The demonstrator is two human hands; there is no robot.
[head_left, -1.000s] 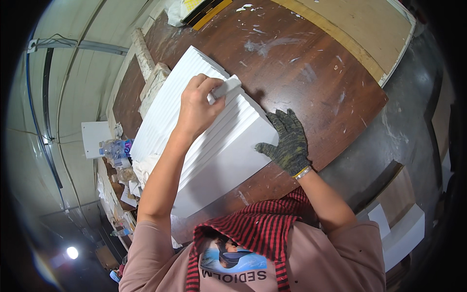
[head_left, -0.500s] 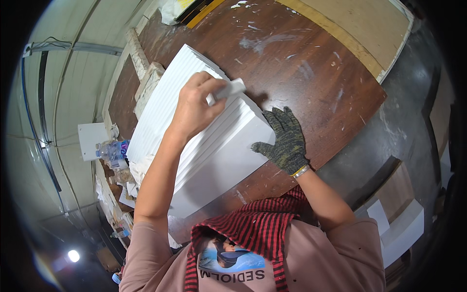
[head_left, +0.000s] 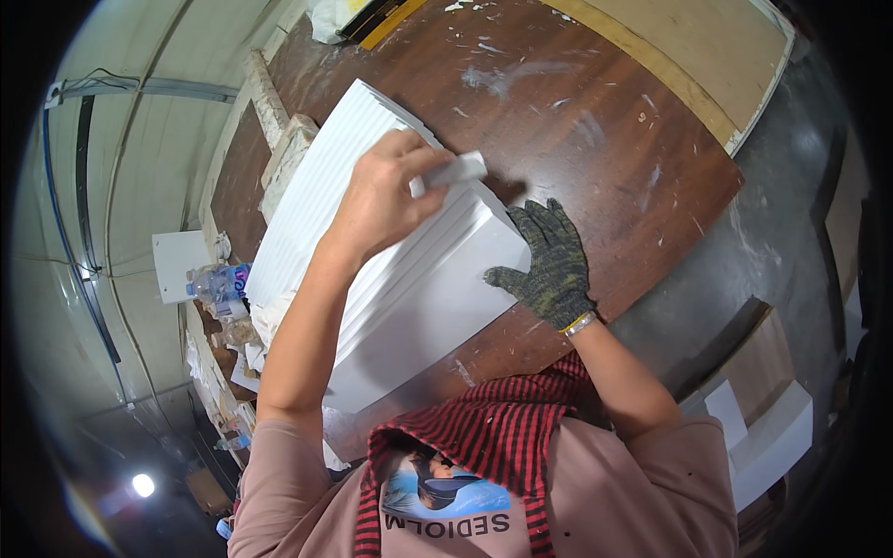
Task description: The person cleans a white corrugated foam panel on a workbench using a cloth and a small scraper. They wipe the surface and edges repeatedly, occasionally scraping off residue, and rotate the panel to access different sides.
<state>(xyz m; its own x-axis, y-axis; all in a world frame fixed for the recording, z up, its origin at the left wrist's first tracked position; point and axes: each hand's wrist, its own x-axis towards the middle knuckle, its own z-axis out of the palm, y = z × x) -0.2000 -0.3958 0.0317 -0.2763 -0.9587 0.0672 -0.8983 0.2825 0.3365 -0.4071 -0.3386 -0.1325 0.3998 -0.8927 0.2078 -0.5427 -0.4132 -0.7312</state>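
A row of several white panels (head_left: 423, 321) stands packed face to face on the brown table, their long narrow edges upward and the near panel showing its broad face. My bare left hand (head_left: 386, 191) is closed around a small whitish rectangular block (head_left: 456, 173), slightly blurred, over the right part of the panel edges. Whether the block touches them I cannot tell. My right hand (head_left: 549, 260), in a dark green mottled knit glove, lies with fingers spread against the right end of the row. Its thumb reaches over the near panel's corner.
The brown table (head_left: 614, 223) has white smears and chips. A tan board (head_left: 702, 56) with a yellowish strip lies at the far right. Plastic bottles (head_left: 219, 286) and clutter sit at the left. White and brown panels (head_left: 763, 428) stand below at the right.
My left hand and the block have shifted slightly to the right over the panel edges. My gloved right hand keeps its place at the end of the row.
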